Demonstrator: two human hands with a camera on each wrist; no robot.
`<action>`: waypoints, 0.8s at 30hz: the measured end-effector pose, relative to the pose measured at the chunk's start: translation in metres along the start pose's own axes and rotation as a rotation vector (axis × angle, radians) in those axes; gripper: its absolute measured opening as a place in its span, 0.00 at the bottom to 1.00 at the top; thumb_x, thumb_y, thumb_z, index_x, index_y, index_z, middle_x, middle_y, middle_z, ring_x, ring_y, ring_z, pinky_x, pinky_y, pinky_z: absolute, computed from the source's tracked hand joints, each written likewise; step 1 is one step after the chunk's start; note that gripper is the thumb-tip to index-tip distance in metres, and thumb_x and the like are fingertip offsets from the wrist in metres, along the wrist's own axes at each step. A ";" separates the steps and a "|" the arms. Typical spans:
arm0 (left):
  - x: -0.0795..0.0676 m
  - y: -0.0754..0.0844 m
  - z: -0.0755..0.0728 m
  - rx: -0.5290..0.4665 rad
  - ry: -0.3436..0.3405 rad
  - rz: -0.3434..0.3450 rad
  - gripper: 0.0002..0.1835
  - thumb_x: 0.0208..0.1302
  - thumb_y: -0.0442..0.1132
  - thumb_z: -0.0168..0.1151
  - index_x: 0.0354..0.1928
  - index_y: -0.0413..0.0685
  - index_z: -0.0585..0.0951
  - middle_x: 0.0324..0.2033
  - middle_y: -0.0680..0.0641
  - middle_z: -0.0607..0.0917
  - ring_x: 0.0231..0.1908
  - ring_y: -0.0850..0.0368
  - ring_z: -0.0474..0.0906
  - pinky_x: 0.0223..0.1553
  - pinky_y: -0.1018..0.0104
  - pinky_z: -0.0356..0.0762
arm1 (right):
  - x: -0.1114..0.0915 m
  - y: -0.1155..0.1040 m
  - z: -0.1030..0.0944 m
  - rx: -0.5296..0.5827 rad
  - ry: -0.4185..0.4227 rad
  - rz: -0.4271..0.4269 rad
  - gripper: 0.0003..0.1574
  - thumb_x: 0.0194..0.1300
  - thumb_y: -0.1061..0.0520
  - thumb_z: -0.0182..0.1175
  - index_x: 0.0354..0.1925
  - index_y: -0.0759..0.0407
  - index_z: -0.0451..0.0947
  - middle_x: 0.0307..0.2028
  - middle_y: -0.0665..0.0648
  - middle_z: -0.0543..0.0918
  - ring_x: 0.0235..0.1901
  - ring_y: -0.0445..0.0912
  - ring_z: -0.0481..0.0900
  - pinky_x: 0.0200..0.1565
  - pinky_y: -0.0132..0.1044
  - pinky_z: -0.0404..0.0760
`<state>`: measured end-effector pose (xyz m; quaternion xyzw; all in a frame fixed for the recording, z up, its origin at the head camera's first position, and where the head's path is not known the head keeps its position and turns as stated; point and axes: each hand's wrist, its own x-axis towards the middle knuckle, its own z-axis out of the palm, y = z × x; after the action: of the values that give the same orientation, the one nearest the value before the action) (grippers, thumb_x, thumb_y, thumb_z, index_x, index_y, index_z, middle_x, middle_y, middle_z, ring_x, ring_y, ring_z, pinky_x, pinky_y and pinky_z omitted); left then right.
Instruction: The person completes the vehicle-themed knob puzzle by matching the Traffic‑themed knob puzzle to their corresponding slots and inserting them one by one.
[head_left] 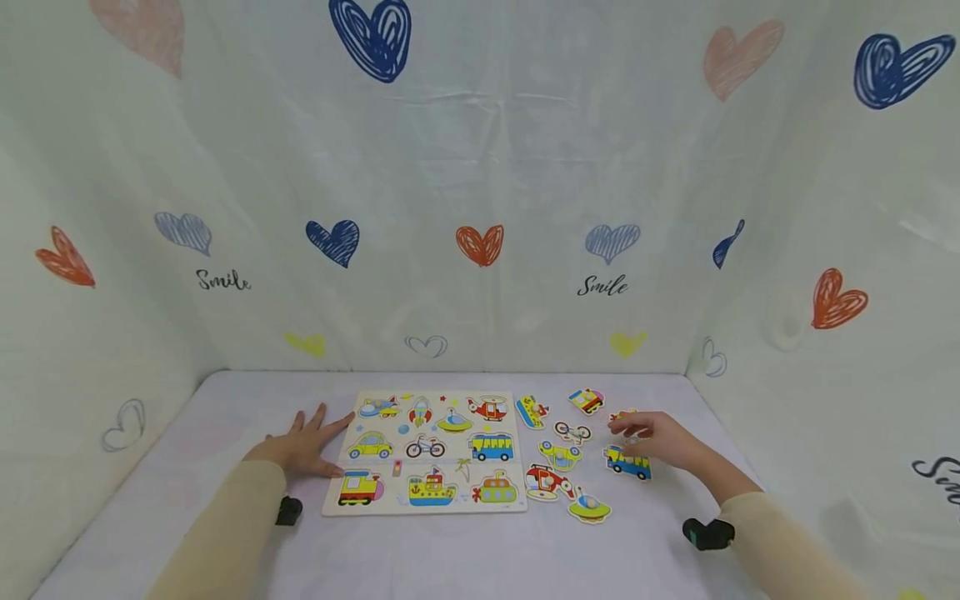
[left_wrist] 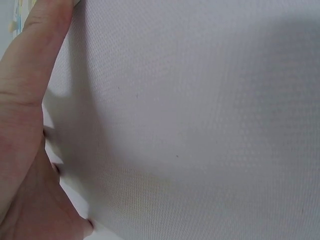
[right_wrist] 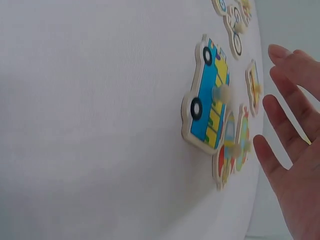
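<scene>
A wooden puzzle board [head_left: 393, 503] printed with vehicles lies on the table. My left hand [head_left: 303, 446], fingers spread, rests at its left edge, with thumb and a fingertip at the border. Right of the board, my right hand [head_left: 660, 440] hovers over loose knobbed pieces, its fingers loosely bent and holding nothing. Under it is the blue and yellow bus piece [right_wrist: 207, 95]. Beyond the bus in the right wrist view, a rocket piece [right_wrist: 222, 160] overlaps another colourful piece [right_wrist: 242, 137]; those are mostly hidden by the hand in the head view.
Between board and right hand lie the ship piece [head_left: 532, 412], train piece [head_left: 587, 401], bicycle piece [head_left: 572, 432], car piece [head_left: 560, 455], helicopter piece [head_left: 546, 483] and flying saucer piece [head_left: 589, 507]. A white cloth [head_left: 450, 554] covers the table; a heart-printed curtain [head_left: 525, 317] surrounds it.
</scene>
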<state>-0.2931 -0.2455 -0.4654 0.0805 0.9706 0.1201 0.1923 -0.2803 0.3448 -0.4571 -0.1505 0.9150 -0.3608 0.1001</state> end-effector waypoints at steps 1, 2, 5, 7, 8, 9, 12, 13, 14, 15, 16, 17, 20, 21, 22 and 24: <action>0.001 0.000 0.000 -0.001 0.000 0.001 0.60 0.42 0.64 0.74 0.75 0.50 0.56 0.71 0.24 0.42 0.67 0.17 0.34 0.51 0.14 0.38 | -0.002 0.002 -0.003 0.004 0.003 0.017 0.21 0.58 0.64 0.69 0.52 0.64 0.81 0.48 0.61 0.82 0.47 0.55 0.76 0.51 0.50 0.78; 0.001 0.000 0.001 -0.001 -0.001 0.000 0.60 0.42 0.64 0.74 0.75 0.51 0.56 0.71 0.24 0.42 0.67 0.17 0.34 0.51 0.14 0.38 | -0.003 0.005 -0.005 0.001 0.007 0.030 0.22 0.58 0.64 0.69 0.52 0.64 0.81 0.48 0.61 0.82 0.46 0.55 0.76 0.51 0.50 0.78; 0.002 0.000 0.000 0.008 0.001 0.002 0.59 0.43 0.64 0.74 0.75 0.50 0.56 0.71 0.24 0.43 0.66 0.17 0.34 0.51 0.14 0.39 | -0.006 0.017 -0.013 -0.029 0.020 0.057 0.22 0.57 0.63 0.70 0.52 0.63 0.81 0.47 0.59 0.83 0.46 0.53 0.77 0.49 0.48 0.79; 0.001 0.001 -0.001 0.012 0.001 0.001 0.59 0.44 0.63 0.74 0.75 0.50 0.56 0.71 0.24 0.43 0.66 0.17 0.34 0.51 0.14 0.39 | -0.007 0.025 -0.018 -0.033 0.025 0.070 0.22 0.57 0.63 0.70 0.52 0.64 0.81 0.46 0.59 0.84 0.45 0.53 0.77 0.48 0.46 0.79; 0.001 0.002 -0.002 0.016 0.001 0.002 0.59 0.44 0.63 0.74 0.75 0.50 0.56 0.71 0.24 0.43 0.66 0.17 0.34 0.51 0.14 0.40 | -0.008 0.029 -0.019 -0.034 0.029 0.079 0.23 0.57 0.63 0.70 0.52 0.63 0.81 0.45 0.58 0.84 0.45 0.53 0.77 0.47 0.45 0.79; 0.001 0.002 -0.002 0.021 0.001 0.003 0.58 0.44 0.63 0.74 0.75 0.50 0.56 0.71 0.24 0.43 0.66 0.17 0.34 0.51 0.14 0.40 | -0.008 0.032 -0.021 -0.030 0.032 0.092 0.23 0.57 0.62 0.71 0.52 0.63 0.82 0.45 0.57 0.84 0.45 0.52 0.77 0.46 0.43 0.79; 0.000 0.003 -0.004 0.022 -0.002 -0.002 0.59 0.44 0.63 0.74 0.75 0.50 0.56 0.71 0.24 0.43 0.66 0.17 0.34 0.51 0.14 0.40 | -0.010 0.036 -0.023 -0.012 0.032 0.106 0.23 0.56 0.62 0.71 0.51 0.65 0.81 0.44 0.58 0.84 0.44 0.53 0.76 0.42 0.40 0.80; 0.001 0.002 -0.004 0.025 -0.002 -0.002 0.59 0.44 0.64 0.74 0.75 0.50 0.56 0.71 0.24 0.43 0.66 0.17 0.34 0.51 0.14 0.40 | -0.010 0.036 -0.024 -0.011 0.032 0.109 0.23 0.56 0.62 0.71 0.51 0.65 0.82 0.44 0.59 0.84 0.44 0.53 0.76 0.41 0.40 0.80; 0.001 0.002 -0.004 0.026 -0.002 -0.003 0.59 0.43 0.64 0.74 0.75 0.50 0.56 0.71 0.24 0.43 0.66 0.17 0.34 0.51 0.14 0.40 | -0.010 0.037 -0.024 -0.010 0.031 0.108 0.22 0.56 0.62 0.71 0.51 0.65 0.82 0.44 0.59 0.84 0.43 0.53 0.76 0.40 0.39 0.79; 0.001 0.002 -0.003 0.025 -0.002 -0.005 0.59 0.43 0.64 0.74 0.75 0.50 0.56 0.71 0.24 0.43 0.67 0.17 0.34 0.51 0.14 0.40 | -0.010 0.038 -0.024 -0.013 0.031 0.102 0.22 0.56 0.62 0.71 0.50 0.66 0.82 0.43 0.59 0.84 0.43 0.53 0.76 0.39 0.39 0.79; 0.001 0.002 -0.003 0.023 -0.002 -0.006 0.59 0.43 0.64 0.74 0.75 0.51 0.56 0.71 0.24 0.43 0.67 0.17 0.34 0.51 0.14 0.40 | -0.009 0.039 -0.024 -0.018 0.033 0.103 0.21 0.55 0.62 0.71 0.49 0.66 0.82 0.43 0.59 0.84 0.42 0.53 0.76 0.39 0.39 0.79; 0.002 0.001 -0.003 0.022 -0.002 -0.009 0.59 0.43 0.64 0.74 0.75 0.51 0.56 0.71 0.24 0.43 0.67 0.17 0.34 0.51 0.14 0.40 | -0.008 0.040 -0.024 -0.023 0.037 0.107 0.20 0.55 0.63 0.72 0.48 0.65 0.83 0.42 0.59 0.84 0.42 0.53 0.76 0.39 0.39 0.79; 0.003 0.000 -0.001 0.016 -0.003 -0.016 0.59 0.43 0.63 0.74 0.75 0.51 0.56 0.71 0.25 0.42 0.67 0.18 0.34 0.52 0.15 0.39 | -0.003 0.045 -0.023 -0.055 0.047 0.137 0.17 0.55 0.64 0.70 0.46 0.62 0.85 0.41 0.56 0.84 0.41 0.52 0.76 0.39 0.39 0.78; 0.003 0.000 -0.001 0.015 -0.003 -0.016 0.60 0.42 0.63 0.74 0.75 0.51 0.56 0.71 0.25 0.42 0.67 0.18 0.34 0.52 0.15 0.39 | -0.001 0.047 -0.023 -0.064 0.054 0.156 0.16 0.55 0.64 0.70 0.44 0.60 0.85 0.41 0.56 0.84 0.41 0.52 0.75 0.39 0.39 0.78; 0.003 0.000 0.000 0.014 -0.003 -0.015 0.60 0.43 0.63 0.74 0.75 0.51 0.56 0.71 0.25 0.42 0.67 0.18 0.34 0.52 0.15 0.39 | 0.001 0.048 -0.023 -0.071 0.057 0.175 0.15 0.55 0.65 0.70 0.44 0.59 0.86 0.41 0.55 0.84 0.41 0.51 0.75 0.40 0.39 0.78; 0.003 -0.001 0.000 0.016 -0.004 -0.011 0.60 0.43 0.64 0.74 0.75 0.51 0.56 0.71 0.24 0.42 0.67 0.17 0.33 0.51 0.14 0.39 | 0.004 0.050 -0.023 -0.079 0.059 0.197 0.14 0.55 0.66 0.68 0.42 0.58 0.86 0.41 0.55 0.83 0.41 0.52 0.74 0.39 0.39 0.78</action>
<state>-0.2962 -0.2454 -0.4668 0.0771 0.9716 0.1112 0.1943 -0.3009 0.3927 -0.4759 -0.0531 0.9414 -0.3170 0.1022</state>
